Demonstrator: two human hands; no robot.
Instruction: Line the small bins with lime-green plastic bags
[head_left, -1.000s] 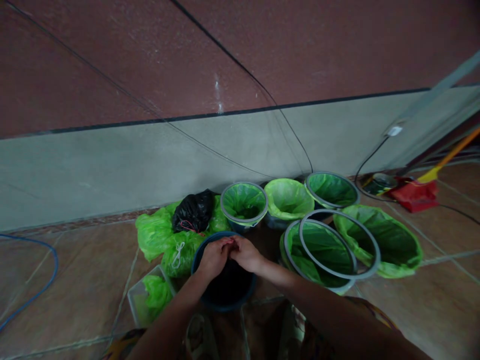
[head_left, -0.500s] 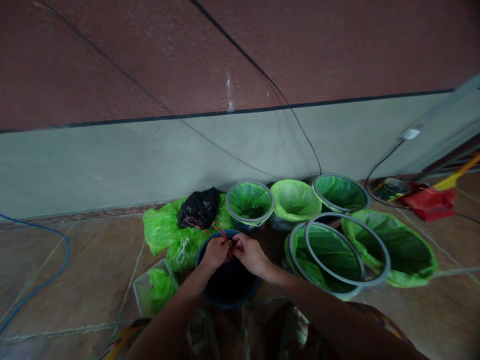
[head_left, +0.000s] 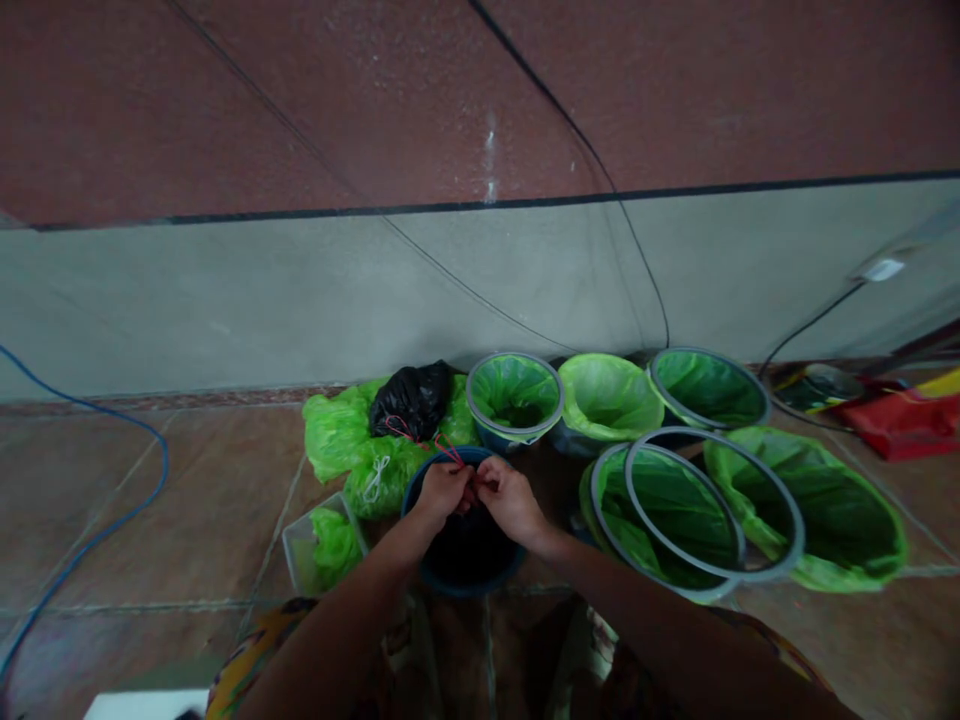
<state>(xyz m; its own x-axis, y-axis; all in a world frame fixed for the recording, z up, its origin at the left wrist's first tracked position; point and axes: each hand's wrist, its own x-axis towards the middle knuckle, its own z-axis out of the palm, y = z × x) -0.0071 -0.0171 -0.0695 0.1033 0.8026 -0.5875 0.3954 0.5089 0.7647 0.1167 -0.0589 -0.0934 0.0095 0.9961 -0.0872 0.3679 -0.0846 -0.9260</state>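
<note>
My left hand [head_left: 442, 492] and my right hand [head_left: 513, 498] meet over the far rim of a dark blue bin [head_left: 471, 588], fingers pinched close together. Between them is a thin red string [head_left: 448, 449], whose loop sticks up past the fingertips; how it runs between the fingers is hidden. Black material [head_left: 469, 550], too dark to make out, fills the inside of the bin. Just beyond, a tied black plastic bag [head_left: 411, 398] with a red string lies on bright green bags [head_left: 334, 435]. One green bag there carries a white string [head_left: 377, 478].
Green-lined bins [head_left: 515, 392] stand along the wall and to the right. A loose grey ring [head_left: 801, 540] lies over two of them. At left are a clear plastic tub [head_left: 300, 560] holding green plastic and a blue hose [head_left: 161, 460]. A red dustpan [head_left: 907, 425] is far right.
The view has shifted, so the scene sits a little further right. Both hands stay together at the red string over the bin. A white object has come into view at bottom left.
</note>
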